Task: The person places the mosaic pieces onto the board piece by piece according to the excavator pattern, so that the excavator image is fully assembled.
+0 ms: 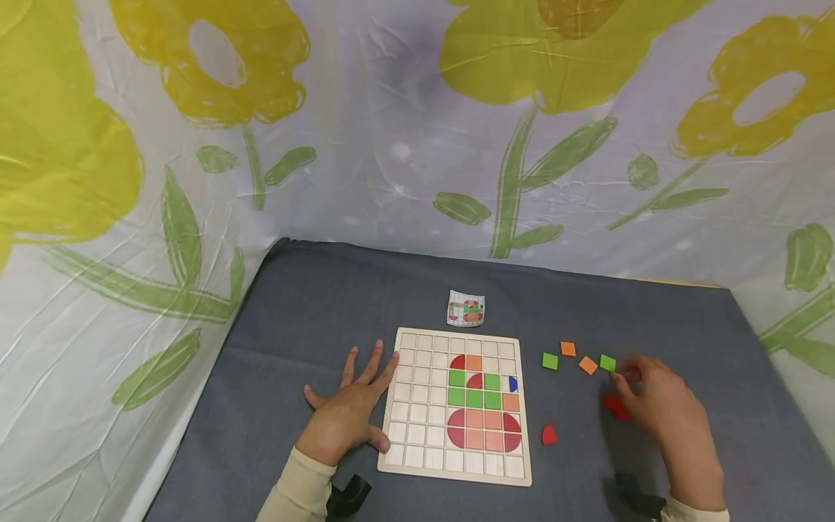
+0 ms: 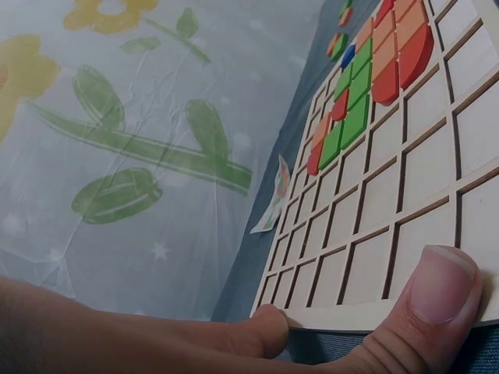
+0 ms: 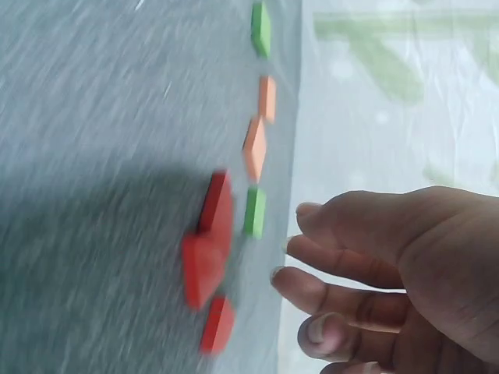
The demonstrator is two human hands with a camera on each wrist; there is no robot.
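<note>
My left hand (image 1: 352,413) lies spread at the left side of a wooden grid board (image 1: 454,475), fingers straight, with thumb and a fingertip touching its edge. In the left wrist view, the thumb (image 2: 440,292) rests on the rim. Green, orange, red and blue pieces fill cells in the board's right half, including red quarter-rounds (image 1: 456,418) around orange squares (image 1: 484,429). To the right, my right hand (image 1: 668,406) hovers above red pieces (image 1: 615,407), close to a green square (image 1: 608,362). Its fingers are loosely bent, and nothing shows between them in the right wrist view.
Behind the board lies a small printed card (image 1: 466,310) with a coloured grid pattern. Loose orange squares (image 1: 568,349), another green square (image 1: 550,361) and a red quarter-round (image 1: 549,434) lie on the dark cloth (image 1: 352,290). A flowered curtain (image 1: 365,145) hangs behind the table.
</note>
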